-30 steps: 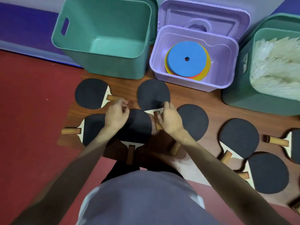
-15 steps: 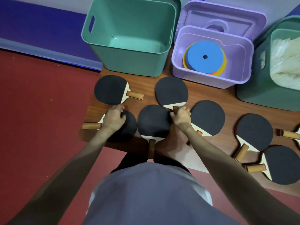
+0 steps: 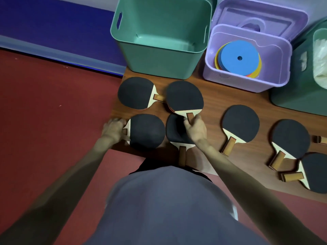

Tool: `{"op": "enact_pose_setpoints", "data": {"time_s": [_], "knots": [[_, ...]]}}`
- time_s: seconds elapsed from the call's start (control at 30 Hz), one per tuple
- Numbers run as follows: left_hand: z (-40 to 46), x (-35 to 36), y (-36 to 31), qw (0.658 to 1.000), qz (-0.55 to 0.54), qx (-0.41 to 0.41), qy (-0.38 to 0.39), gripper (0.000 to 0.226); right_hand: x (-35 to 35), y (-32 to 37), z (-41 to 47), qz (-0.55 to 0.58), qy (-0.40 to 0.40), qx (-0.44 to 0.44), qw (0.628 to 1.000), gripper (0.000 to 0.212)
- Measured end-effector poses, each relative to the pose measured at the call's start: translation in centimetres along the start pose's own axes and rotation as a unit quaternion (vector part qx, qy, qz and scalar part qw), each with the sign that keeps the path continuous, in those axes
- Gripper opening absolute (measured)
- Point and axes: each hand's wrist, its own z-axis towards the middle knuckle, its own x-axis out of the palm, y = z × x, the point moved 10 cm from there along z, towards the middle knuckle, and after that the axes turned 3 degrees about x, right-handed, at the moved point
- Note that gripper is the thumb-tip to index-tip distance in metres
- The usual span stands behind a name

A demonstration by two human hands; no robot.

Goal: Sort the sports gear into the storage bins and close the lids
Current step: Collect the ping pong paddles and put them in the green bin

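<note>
left hand (image 3: 114, 129) grips a paddle (image 3: 146, 132) handle at the worktop's (image 3: 221, 98) left edge, blade pointing right; right hand (image 3: 195, 129) grips another paddle's (image 3: 184, 97) handle, blade pointing toward the bins.

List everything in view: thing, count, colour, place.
table tennis paddles: seven whole, an eighth's handle at the right edge, black rubber, tan handles, on the wooden board
empty bin: one, teal, back left
purple bin: one, holds blue disc atop yellow and orange ones; lid upright behind
green bin: one, right edge, white contents
floor: red
left hand: grips front-left paddle's handle
right hand: pinches back-centre paddle's handle
</note>
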Motion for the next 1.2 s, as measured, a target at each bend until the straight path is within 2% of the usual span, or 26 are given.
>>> {"op": "enact_pose_setpoints", "data": {"time_s": [0.1, 0.17, 0.23, 0.4, 0.53, 0.7, 0.87, 1.07, 1.2], "knots": [[0.2, 0.5, 0.9, 0.997, 0.071, 0.010, 0.019, 0.067, 1.1, 0.5, -1.3, -0.002, 0.001, -0.011, 1.000, 0.040], [0.4, 0.5, 1.1, 0.996, 0.081, 0.025, 0.005, 0.053, 1.6, 1.0, -1.9, 0.001, -0.002, -0.013, 1.000, 0.039], [0.5, 0.3, 1.1, 0.996, 0.078, 0.041, -0.005, 0.043, 1.6, 1.5, -2.4, 0.005, -0.011, -0.017, 1.000, 0.039], [0.2, 0.0, 0.5, 0.996, 0.047, 0.070, 0.012, 0.043, 1.3, 3.1, -3.7, 0.048, -0.018, -0.040, 0.998, 0.031], [-0.5, -0.6, 0.5, 0.994, 0.070, 0.086, 0.022, 0.041, 0.9, 4.0, -4.8, 0.068, -0.018, -0.053, 0.996, 0.032], [-2.1, -1.9, 0.2, 0.997, -0.003, 0.079, 0.021, 0.023, 0.2, 4.3, -6.4, 0.083, -0.021, -0.069, 0.994, 0.032], [-5.6, -6.2, -3.4, 0.975, 0.108, 0.179, -0.069, 0.023, -1.7, 5.3, -7.6, 0.098, -0.048, -0.114, 0.987, 0.032], [-7.6, -11.1, -4.6, 0.961, 0.036, 0.215, -0.171, 0.023, -5.1, 7.3, -8.1, 0.141, -0.082, -0.167, 0.972, 0.035], [-7.7, -15.2, -5.6, 0.953, -0.014, 0.201, -0.226, 0.031, -7.5, 9.5, -7.4, 0.171, -0.101, -0.202, 0.959, 0.035]]}}
